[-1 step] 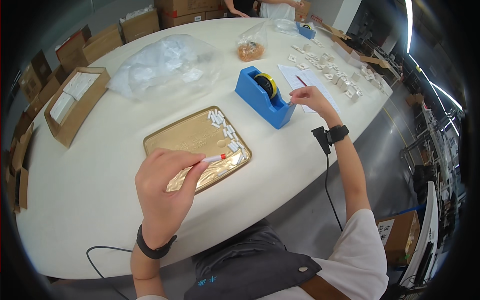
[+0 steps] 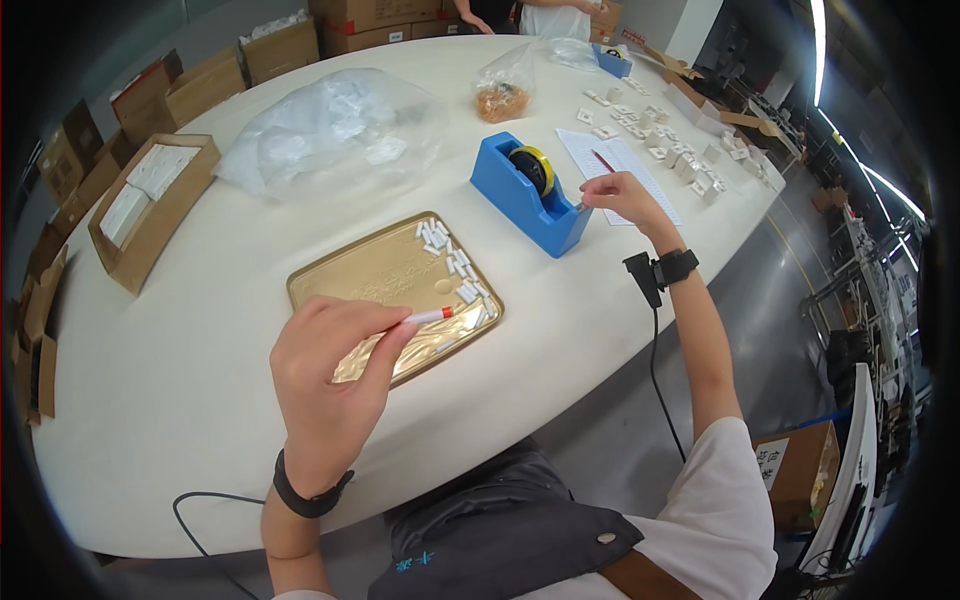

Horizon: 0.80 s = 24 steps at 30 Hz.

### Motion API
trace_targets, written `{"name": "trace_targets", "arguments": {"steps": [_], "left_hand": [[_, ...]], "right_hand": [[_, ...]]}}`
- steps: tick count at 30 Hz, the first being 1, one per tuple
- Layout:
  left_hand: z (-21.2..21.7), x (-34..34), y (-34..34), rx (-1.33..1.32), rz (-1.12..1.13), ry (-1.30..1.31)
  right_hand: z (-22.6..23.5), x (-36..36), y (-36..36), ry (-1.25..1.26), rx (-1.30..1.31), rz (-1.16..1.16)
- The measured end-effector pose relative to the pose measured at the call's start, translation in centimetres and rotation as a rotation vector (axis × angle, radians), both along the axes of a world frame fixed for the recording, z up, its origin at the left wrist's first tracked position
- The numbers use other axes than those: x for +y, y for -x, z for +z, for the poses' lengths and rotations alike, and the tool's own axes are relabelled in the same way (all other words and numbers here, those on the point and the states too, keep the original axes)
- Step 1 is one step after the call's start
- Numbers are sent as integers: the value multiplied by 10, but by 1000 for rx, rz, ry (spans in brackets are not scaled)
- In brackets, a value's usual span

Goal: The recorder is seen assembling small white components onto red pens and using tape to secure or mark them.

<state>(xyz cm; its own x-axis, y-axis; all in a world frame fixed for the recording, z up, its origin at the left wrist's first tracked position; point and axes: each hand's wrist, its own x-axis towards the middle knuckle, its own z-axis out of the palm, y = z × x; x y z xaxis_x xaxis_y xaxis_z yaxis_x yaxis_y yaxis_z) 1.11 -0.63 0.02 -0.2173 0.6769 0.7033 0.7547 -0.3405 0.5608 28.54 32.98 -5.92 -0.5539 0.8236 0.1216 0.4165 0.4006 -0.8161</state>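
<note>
My left hand [image 2: 335,375] pinches a small white cylinder with a red end [image 2: 432,316] between thumb and forefinger, above the near side of a gold metal tray [image 2: 345,275]. Several short white cylinders [image 2: 462,265] lie loose along the tray's right side. My right hand [image 2: 625,197] is at the front end of a blue tape dispenser [image 2: 525,195], its thumb and forefinger closed on the tape end by the cutter. A roll of yellow-edged tape [image 2: 533,170] sits in the dispenser.
Behind the tray lies a big clear plastic bag [image 2: 325,130]. A cardboard box of white packets [image 2: 150,205] stands at left. Paper with a red pen [image 2: 603,160] and several small white pieces [image 2: 690,165] lie at right. A cable [image 2: 655,380] hangs from my right wrist.
</note>
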Motion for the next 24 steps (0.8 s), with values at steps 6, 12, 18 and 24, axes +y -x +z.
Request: {"name": "trace_targets", "arguments": {"steps": [6,12,18,24], "left_hand": [[2,-1,2,6,1,-8],[3,-2,3,6,8,-8],[2,-2,3,-12,13,-18],[2,-2,5,-8,17,-13]], "right_hand": [[13,1,8,36,-310,-100],[24,-4,15,166,-306,-132],[40,-11,16,271,-228,-134],[40,-15,18,270,-232,-151]]}}
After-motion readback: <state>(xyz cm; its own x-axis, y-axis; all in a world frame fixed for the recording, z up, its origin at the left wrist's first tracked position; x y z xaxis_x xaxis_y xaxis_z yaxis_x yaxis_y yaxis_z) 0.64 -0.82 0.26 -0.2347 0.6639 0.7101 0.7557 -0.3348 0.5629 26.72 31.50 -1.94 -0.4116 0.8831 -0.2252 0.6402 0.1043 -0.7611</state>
